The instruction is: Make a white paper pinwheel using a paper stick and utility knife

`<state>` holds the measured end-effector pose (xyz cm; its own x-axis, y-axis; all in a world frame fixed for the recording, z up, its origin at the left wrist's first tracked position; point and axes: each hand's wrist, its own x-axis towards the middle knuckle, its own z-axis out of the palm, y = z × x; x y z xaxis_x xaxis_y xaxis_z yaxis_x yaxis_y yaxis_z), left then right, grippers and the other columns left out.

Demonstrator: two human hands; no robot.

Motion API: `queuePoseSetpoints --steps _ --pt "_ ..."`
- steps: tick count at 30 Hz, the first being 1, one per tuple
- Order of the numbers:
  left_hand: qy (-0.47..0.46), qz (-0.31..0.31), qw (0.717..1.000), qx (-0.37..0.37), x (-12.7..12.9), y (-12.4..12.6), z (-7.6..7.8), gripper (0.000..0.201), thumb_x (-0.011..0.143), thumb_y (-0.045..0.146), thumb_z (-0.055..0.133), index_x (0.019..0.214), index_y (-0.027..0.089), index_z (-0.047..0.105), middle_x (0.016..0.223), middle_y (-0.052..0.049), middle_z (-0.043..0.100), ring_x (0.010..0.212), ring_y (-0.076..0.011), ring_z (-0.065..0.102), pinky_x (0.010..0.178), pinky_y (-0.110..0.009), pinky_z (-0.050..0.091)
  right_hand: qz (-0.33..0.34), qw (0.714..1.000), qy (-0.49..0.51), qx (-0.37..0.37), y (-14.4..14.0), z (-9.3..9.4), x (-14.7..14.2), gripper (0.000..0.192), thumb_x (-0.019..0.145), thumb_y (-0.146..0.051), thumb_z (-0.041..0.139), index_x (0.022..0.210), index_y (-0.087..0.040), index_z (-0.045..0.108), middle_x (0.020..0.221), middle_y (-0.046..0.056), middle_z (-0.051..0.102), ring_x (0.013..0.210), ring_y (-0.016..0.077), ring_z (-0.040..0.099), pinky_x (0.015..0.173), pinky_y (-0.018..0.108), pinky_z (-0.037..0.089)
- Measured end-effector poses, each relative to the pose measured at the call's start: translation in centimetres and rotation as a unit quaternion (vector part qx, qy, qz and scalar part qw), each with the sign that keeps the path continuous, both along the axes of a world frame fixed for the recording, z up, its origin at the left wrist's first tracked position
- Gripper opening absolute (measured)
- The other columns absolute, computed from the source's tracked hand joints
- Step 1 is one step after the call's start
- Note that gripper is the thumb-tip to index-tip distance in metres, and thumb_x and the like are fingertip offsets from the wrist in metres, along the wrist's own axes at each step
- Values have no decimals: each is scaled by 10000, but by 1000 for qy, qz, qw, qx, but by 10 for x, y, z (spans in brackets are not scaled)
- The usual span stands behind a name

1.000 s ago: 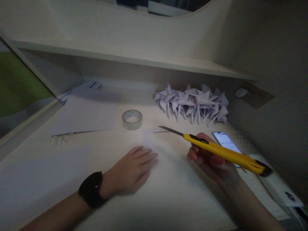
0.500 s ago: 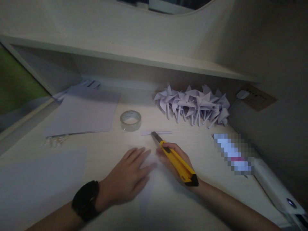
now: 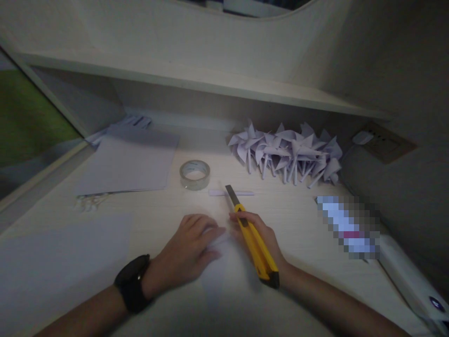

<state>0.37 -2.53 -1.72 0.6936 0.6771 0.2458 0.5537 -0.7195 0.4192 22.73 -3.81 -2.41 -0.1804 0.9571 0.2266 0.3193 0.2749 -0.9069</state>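
The right hand grasps the yellow utility knife above the desk, its long axis diagonal, the blade pointing away from the person and slightly left. The left hand has bent fingers at a white paper piece; whether they grip it cannot be told. Print inside the tape roll is illegible.

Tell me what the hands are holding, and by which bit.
The right hand holds the yellow knife by the front of its handle, just behind the blade. The left hand is at some white paper; whether it grips it cannot be told.
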Motion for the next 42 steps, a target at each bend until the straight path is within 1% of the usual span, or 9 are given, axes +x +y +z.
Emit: queuePoseSetpoints --steps 3,8,13,19,24,30,33,37,42 --pt "-36 8 999 -2 -1 -2 -3 386 852 252 638 1224 227 540 1162 -89 553 1090 -268 486 954 -475 413 9 999 -32 5 -5 -4 0 330 855 -306 641 1177 -285 570 1148 47 659 1051 226 649 893 347 528" --pt "-43 16 999 -24 -2 -4 -5 436 847 210 635 1262 247 506 1212 -87 530 1077 -258 503 913 -454 451 34 998 -59 12 -8 -7 -3 325 870 -286 620 1190 -277 568 1100 46 674 979 221 671 840 336 549" --pt "-63 16 997 -43 -2 -5 -1 500 804 184 682 1261 254 493 1254 -76 509 1104 -250 499 940 -435 435 43 997 -67 13 -10 -4 -4 353 859 -288 636 1205 -270 568 1064 45 684 935 215 677 801 320 551" --pt "-85 2 994 -72 0 -8 4 509 740 122 703 1198 255 524 1210 -52 532 1091 -233 509 936 -399 422 55 995 -80 13 -13 -1 -6 362 836 -253 657 1190 -272 584 994 32 699 824 196 683 752 311 549" --pt "-101 -9 993 -65 1 -10 6 377 778 120 653 1115 244 539 1170 -50 545 1071 -227 503 925 -392 408 54 998 -29 30 -16 -8 -10 391 776 -214 694 1148 -280 594 1092 57 688 936 228 678 811 346 556" --pt "-95 4 993 -66 0 -11 7 267 783 127 637 974 205 468 1058 -54 556 984 -225 498 857 -395 414 40 997 58 12 -18 -17 -12 243 837 -223 640 1075 -271 626 1107 55 698 977 213 686 851 351 570" --pt "-113 -10 992 -52 0 -12 5 250 778 96 621 914 206 443 1029 -47 552 978 -216 501 845 -375 417 36 995 86 27 -18 -14 -14 204 847 -223 637 1046 -270 630 1127 62 698 983 209 690 828 335 581" --pt "-117 -28 992 -28 0 -13 1 189 802 102 609 891 205 477 1042 -50 546 982 -209 503 844 -358 419 35 995 82 47 -19 -4 -16 238 801 -192 693 1021 -260 631 1080 63 715 955 208 699 792 316 587" --pt "-102 -39 994 -19 0 -13 0 133 821 119 604 858 191 499 1069 -52 551 1008 -200 502 865 -349 409 24 997 70 33 -18 1 -16 269 751 -178 734 994 -244 639 1051 61 719 898 199 706 735 288 588"
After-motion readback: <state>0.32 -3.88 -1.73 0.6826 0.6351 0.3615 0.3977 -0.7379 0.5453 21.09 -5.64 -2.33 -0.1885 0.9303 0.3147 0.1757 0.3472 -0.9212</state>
